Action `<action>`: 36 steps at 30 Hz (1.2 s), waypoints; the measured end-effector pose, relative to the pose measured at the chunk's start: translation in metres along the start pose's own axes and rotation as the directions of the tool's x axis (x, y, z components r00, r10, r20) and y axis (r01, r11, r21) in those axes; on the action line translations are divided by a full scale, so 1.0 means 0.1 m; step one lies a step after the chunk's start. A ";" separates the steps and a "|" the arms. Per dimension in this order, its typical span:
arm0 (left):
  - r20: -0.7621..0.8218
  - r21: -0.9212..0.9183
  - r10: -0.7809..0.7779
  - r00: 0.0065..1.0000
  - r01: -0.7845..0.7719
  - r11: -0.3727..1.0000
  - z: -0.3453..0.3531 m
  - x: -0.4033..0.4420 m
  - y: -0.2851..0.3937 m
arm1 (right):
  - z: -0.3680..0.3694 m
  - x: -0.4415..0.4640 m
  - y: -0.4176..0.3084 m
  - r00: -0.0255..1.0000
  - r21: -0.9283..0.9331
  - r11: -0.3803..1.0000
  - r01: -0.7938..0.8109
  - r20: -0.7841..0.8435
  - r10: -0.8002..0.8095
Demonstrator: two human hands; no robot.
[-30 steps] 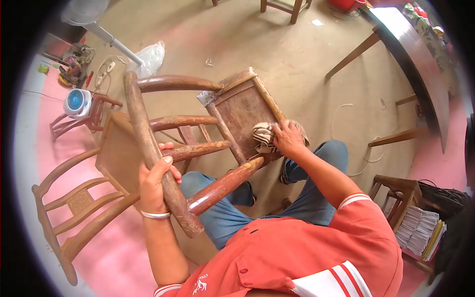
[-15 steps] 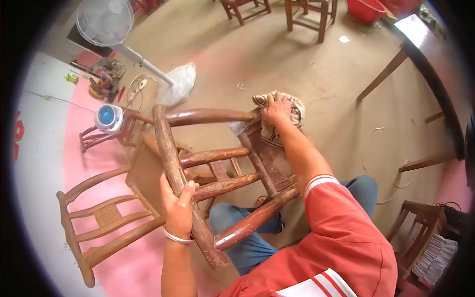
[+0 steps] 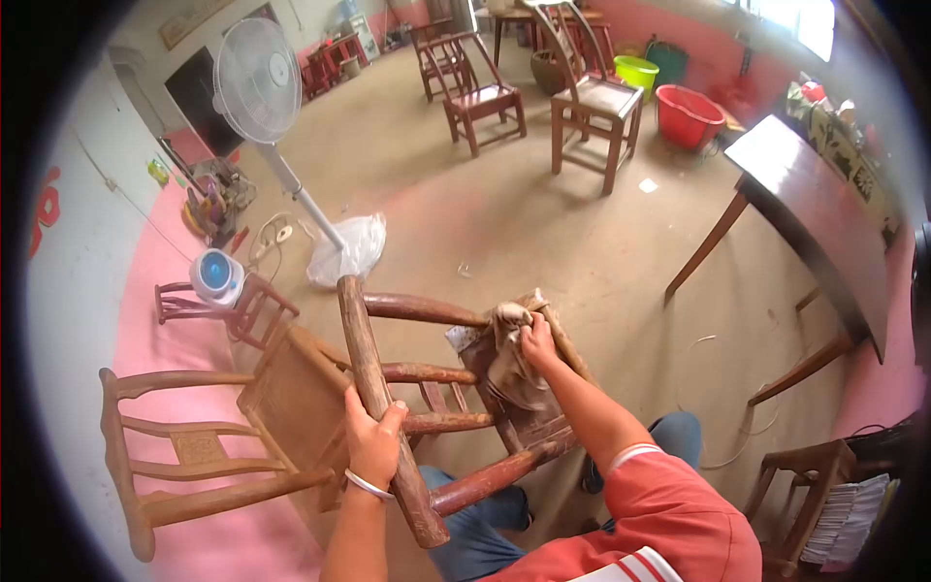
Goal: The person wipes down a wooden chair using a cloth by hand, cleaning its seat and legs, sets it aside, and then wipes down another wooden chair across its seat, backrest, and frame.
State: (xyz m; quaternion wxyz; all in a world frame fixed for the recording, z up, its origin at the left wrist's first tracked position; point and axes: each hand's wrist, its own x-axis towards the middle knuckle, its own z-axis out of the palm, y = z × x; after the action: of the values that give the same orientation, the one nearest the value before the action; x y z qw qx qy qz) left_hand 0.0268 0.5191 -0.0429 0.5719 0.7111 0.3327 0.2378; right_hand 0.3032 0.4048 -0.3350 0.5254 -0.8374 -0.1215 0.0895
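Note:
A worn dark-brown wooden chair (image 3: 361, 325) is tilted over in front of my knees, its backrest toward the left and its seat toward the right. My left hand (image 3: 376, 441) is wrapped round the thick top rail of the backrest, thumb on the near side. In my right hand (image 3: 538, 344) is a bunched brownish cloth (image 3: 514, 376), which lies against the chair seat. Part of the cloth drapes down over the seat surface. The fingertips of the right hand are partly hidden in its folds.
A lighter wooden chair (image 3: 291, 388) lies to the left by the pink-and-white wall. Behind it are a small stool with a blue-and-white device (image 3: 215, 276) and a standing fan (image 3: 257, 82). A dark table (image 3: 815, 223) stands right; chairs and a red tub (image 3: 689, 118) are farther back.
The view has tilted up, showing more of the room. My right hand has gone from lying spread on the cloth at the seat's far edge to gripping it bunched over the seat.

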 end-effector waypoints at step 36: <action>0.002 -0.034 -0.051 0.999 0.051 0.998 0.06 0.01 0.15 | -0.61 -1.26 -1.15 0.774 -0.120 0.922 0.369 0.589 -0.233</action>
State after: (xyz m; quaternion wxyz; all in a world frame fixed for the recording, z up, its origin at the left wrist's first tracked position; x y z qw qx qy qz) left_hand 0.0350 0.5139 -0.0293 0.5900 0.6928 0.3462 0.2283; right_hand 0.1869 0.3631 -0.2025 0.3732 -0.7971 -0.4140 0.2323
